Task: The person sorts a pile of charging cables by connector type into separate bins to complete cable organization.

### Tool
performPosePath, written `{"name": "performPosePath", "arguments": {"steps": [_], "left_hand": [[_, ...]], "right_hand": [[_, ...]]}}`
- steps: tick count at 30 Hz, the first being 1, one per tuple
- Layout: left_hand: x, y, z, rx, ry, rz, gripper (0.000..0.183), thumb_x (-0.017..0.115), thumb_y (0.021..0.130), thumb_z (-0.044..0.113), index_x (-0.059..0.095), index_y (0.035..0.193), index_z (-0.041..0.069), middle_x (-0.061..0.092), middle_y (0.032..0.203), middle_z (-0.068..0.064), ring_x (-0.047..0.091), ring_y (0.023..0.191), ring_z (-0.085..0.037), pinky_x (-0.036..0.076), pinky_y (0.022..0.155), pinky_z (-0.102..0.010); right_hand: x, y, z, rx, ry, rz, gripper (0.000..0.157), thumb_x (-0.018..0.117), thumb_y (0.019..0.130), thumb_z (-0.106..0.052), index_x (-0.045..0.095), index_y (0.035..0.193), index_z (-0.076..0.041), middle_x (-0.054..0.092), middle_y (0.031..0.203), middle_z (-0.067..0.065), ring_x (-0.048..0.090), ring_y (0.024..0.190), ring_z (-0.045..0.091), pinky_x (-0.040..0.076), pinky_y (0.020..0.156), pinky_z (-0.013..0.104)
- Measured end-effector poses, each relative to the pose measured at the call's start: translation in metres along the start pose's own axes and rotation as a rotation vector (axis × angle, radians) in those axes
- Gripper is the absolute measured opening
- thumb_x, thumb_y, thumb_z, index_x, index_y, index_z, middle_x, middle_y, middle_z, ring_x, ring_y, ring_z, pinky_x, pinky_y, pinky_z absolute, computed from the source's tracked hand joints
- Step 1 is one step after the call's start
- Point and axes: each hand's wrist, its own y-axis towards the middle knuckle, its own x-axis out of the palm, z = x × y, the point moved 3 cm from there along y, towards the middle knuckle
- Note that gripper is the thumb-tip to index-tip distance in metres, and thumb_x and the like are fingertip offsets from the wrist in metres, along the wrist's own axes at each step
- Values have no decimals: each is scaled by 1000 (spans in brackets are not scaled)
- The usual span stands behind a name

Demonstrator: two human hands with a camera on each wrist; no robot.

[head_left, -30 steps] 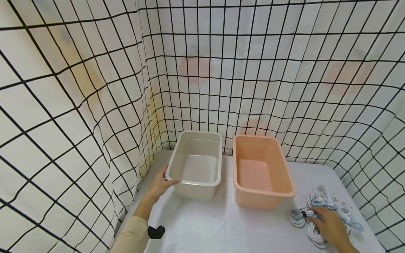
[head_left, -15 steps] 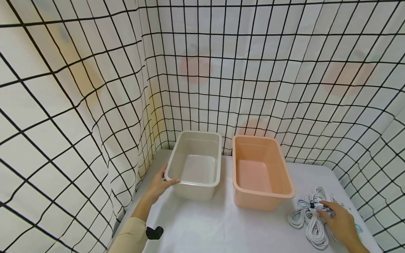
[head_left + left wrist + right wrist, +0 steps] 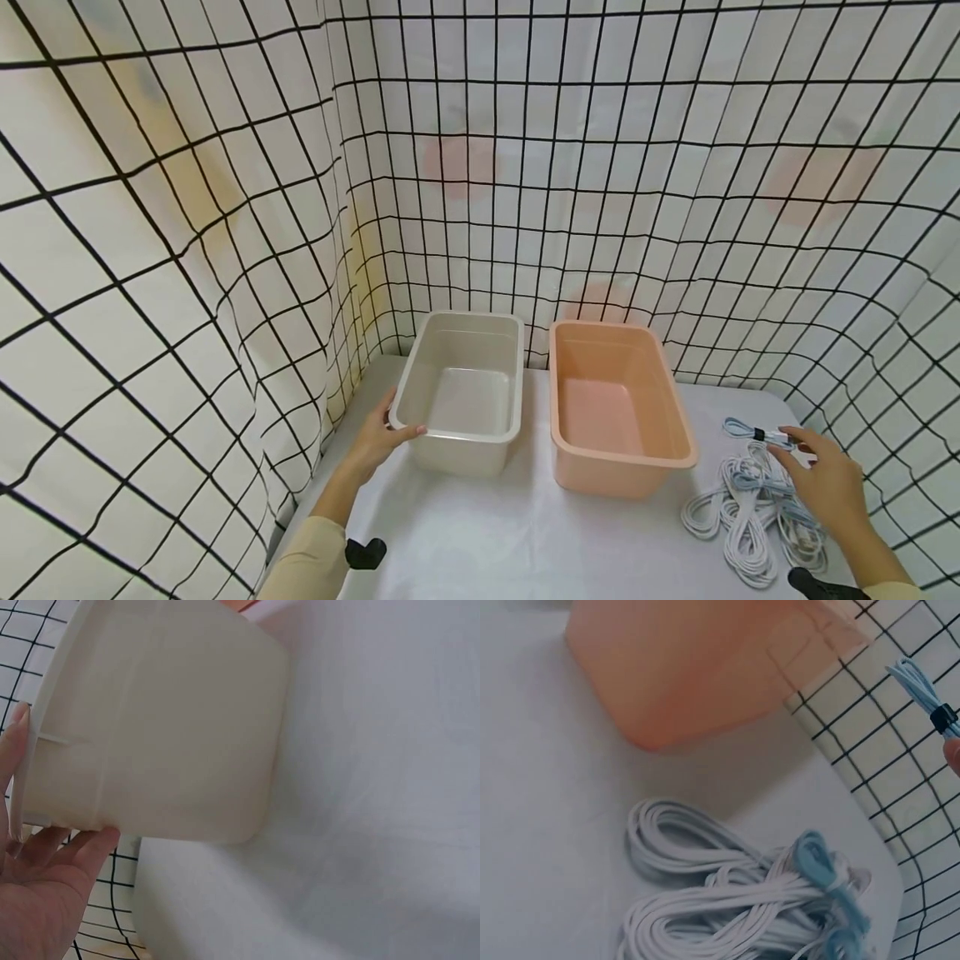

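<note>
My left hand [image 3: 384, 435] grips the near left corner of a light grey plastic bin [image 3: 459, 454], its thumb over the rim and its fingers along the outer wall, as the left wrist view also shows. At the far right, my right hand [image 3: 828, 475] pinches a small bundled blue cable [image 3: 742, 428] fastened with a black strap. That bundle [image 3: 922, 688] hangs above the table in the right wrist view, where only a fingertip appears. Below it lies a pile of coiled white cables [image 3: 746, 533], with light blue cables [image 3: 821, 862] on top.
An orange plastic bin [image 3: 626, 467] stands between the grey bin and the cable pile. Black wire netting [image 3: 495, 225] over white cloth encloses the back and both sides. A white cloth covers the table [image 3: 510, 533].
My right hand has lifted the blue cable bundle from the pile, moving it up, away from me and slightly right. The left hand keeps its grip on the grey bin.
</note>
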Motion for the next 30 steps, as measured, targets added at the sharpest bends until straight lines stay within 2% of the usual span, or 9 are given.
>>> {"name": "performPosePath", "arguments": {"steps": [2, 6, 11, 12, 16, 18, 20, 24, 30], "left_hand": [[1, -2, 4, 1, -6, -2, 101, 81, 90, 6, 14, 165, 2, 41, 149, -37, 47, 130, -49, 41, 108, -58], [4, -11, 19, 7, -8, -11, 100, 81, 89, 4, 13, 163, -3, 41, 147, -39, 50, 127, -47, 42, 108, -57], [3, -5, 9, -3, -16, -9, 100, 80, 90, 5, 14, 164, 0, 41, 148, -37, 48, 130, -48, 40, 109, -58], [3, -2, 5, -4, -19, -6, 100, 81, 90, 5, 14, 165, 1, 41, 149, -36, 47, 130, -48, 40, 109, -58], [2, 6, -9, 9, -7, 4, 103, 83, 89, 8, 15, 166, 4, 44, 147, -35, 49, 129, -47, 42, 107, -55], [1, 7, -11, 11, -7, 4, 104, 84, 88, 9, 16, 166, 5, 45, 146, -34, 50, 128, -47, 44, 106, -53], [1, 7, -11, 11, -12, 0, 104, 84, 88, 10, 16, 166, 7, 46, 146, -34, 51, 128, -47, 45, 105, -52], [1, 6, -9, 13, -12, -5, 105, 85, 87, 10, 16, 166, 8, 47, 145, -34, 52, 127, -46, 46, 104, -51], [-2, 4, -9, 25, 34, -3, 104, 85, 88, 12, 17, 166, 7, 48, 143, -32, 53, 123, -44, 48, 99, -47]], "right_hand": [[-3, 7, -7, 10, 9, -2, 39, 81, 89, -8, 67, 122, 7, 65, 109, 31, 61, 96, 49, 39, 63, 14], [-2, 21, -22, 9, 19, -10, 40, 81, 90, -9, 67, 124, 7, 65, 110, 29, 61, 98, 48, 46, 66, 30], [3, 37, -37, -6, 15, -20, 40, 80, 91, -11, 66, 125, 5, 64, 112, 27, 61, 99, 47, 48, 70, 49], [4, 40, -39, -10, 15, -23, 40, 80, 92, -11, 66, 125, 5, 64, 112, 27, 61, 99, 47, 49, 71, 50], [7, 51, -48, -29, 21, -27, 40, 81, 91, -11, 66, 125, 4, 65, 112, 26, 62, 99, 45, 49, 70, 33], [9, 54, -53, -29, 30, -29, 40, 80, 91, -11, 66, 125, 4, 65, 112, 26, 62, 98, 45, 48, 70, 30], [10, 57, -58, -26, 37, -30, 39, 80, 92, -12, 66, 124, 5, 65, 112, 27, 62, 98, 45, 51, 71, 34], [16, 63, -67, -25, 68, -41, 40, 78, 94, -13, 65, 126, 6, 64, 114, 29, 62, 100, 47, 53, 78, 57], [25, 71, -79, -36, 111, -54, 39, 77, 95, -14, 65, 127, 5, 65, 113, 29, 62, 101, 48, 52, 79, 63]]}}
